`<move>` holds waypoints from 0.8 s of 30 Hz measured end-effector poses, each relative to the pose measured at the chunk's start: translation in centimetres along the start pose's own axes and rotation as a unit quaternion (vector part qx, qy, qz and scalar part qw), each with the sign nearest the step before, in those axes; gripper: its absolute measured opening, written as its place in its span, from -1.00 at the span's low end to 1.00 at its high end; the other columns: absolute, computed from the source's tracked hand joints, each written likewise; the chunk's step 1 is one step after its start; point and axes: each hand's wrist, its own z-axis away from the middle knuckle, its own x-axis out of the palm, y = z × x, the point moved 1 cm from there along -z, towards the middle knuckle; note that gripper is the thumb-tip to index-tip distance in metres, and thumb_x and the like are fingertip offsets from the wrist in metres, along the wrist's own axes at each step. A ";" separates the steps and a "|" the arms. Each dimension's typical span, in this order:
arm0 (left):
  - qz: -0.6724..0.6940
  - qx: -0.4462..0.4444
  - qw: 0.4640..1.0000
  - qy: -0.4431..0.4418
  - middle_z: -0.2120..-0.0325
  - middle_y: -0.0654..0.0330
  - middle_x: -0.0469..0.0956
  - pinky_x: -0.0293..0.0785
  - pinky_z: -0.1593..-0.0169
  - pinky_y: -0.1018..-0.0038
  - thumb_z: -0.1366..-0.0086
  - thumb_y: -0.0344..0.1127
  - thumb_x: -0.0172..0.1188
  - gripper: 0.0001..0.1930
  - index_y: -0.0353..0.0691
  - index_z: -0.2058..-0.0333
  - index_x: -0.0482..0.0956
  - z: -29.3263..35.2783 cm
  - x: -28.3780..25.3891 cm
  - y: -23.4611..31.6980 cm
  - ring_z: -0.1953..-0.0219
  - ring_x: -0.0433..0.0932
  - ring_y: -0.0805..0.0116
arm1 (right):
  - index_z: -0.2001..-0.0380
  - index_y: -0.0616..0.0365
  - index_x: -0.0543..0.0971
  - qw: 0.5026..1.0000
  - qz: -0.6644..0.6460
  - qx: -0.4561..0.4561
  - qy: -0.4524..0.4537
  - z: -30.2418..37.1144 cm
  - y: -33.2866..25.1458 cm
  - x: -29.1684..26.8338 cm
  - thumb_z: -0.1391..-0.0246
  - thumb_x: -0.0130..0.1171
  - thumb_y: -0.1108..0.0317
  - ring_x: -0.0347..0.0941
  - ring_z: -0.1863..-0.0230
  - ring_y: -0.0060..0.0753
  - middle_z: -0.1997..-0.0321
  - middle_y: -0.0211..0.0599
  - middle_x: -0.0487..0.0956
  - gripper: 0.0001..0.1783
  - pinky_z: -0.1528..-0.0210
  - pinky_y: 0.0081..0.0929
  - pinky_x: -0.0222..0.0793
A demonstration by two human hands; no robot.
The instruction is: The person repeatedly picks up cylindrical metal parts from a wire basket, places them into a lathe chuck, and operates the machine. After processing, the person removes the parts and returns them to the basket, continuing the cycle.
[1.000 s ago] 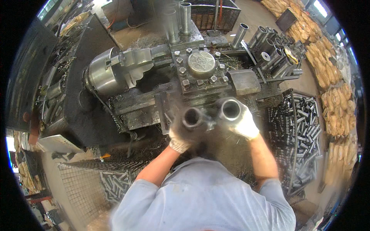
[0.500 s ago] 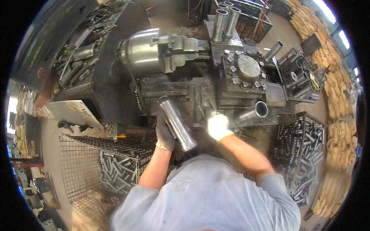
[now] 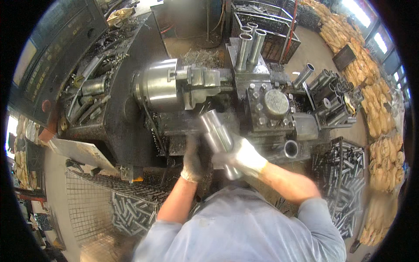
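My right hand (image 3: 244,158), in a white glove, grips a shiny metal tube (image 3: 217,135) around its lower half. The tube slants, its upper end pointing toward the lathe chuck (image 3: 161,85). Beside it on the left, my left hand (image 3: 192,159) in a darkened glove is apart from the tube. Its blurred fingers look stretched out, with nothing visible in them. Another tube (image 3: 290,149) lies to the right of my right hand, below the bolted tool post (image 3: 277,104). The chuck's jaws hold no tube that I can see.
Several tubes (image 3: 244,52) stand upright behind the tool post. More tubes (image 3: 334,100) lean in a rack at the right. Wire baskets of small metal tubes stand at lower left (image 3: 91,196) and right (image 3: 347,183). A metal plate (image 3: 83,153) juts out at left.
The tube has passed from my left hand to my right hand, which came leftward to grip it. My left hand has let go. The camera view has shifted slightly.
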 end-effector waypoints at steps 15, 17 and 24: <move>-0.529 0.048 0.734 0.424 0.21 0.16 0.71 0.52 -0.06 0.39 -0.42 -0.33 0.25 -0.76 -0.33 0.05 0.70 8.5 -9.9 2.1 0.12 0.61 0.36 | 0.14 0.20 0.73 0.680 0.698 -0.225 -0.014 -23.0 -7.9 -18.4 0.21 0.50 0.15 0.75 0.19 -0.08 0.22 0.07 0.76 -0.48 0.14 -0.10 0.65; -0.437 0.030 0.732 0.523 0.26 0.23 0.68 0.51 0.09 0.46 -0.43 -0.35 0.26 -0.77 -0.37 0.05 0.68 12.7 -11.6 0.8 0.25 0.56 0.41 | 0.16 0.23 0.74 0.772 0.609 -0.139 -0.114 -24.8 -6.8 -16.5 0.28 0.54 0.06 0.74 0.19 -0.02 0.22 0.09 0.77 -0.40 0.12 -0.11 0.64; -0.287 0.156 0.687 0.649 0.16 0.08 0.68 0.70 0.19 0.23 -0.51 -0.17 0.27 -0.62 -0.36 -0.10 0.56 21.4 -21.1 2.6 0.27 0.68 0.15 | -0.16 0.26 0.62 0.777 0.587 -0.192 -0.121 -23.5 -7.6 -15.6 0.16 0.51 -0.03 0.72 0.07 0.07 0.09 0.09 0.76 -0.16 -0.02 -0.13 0.63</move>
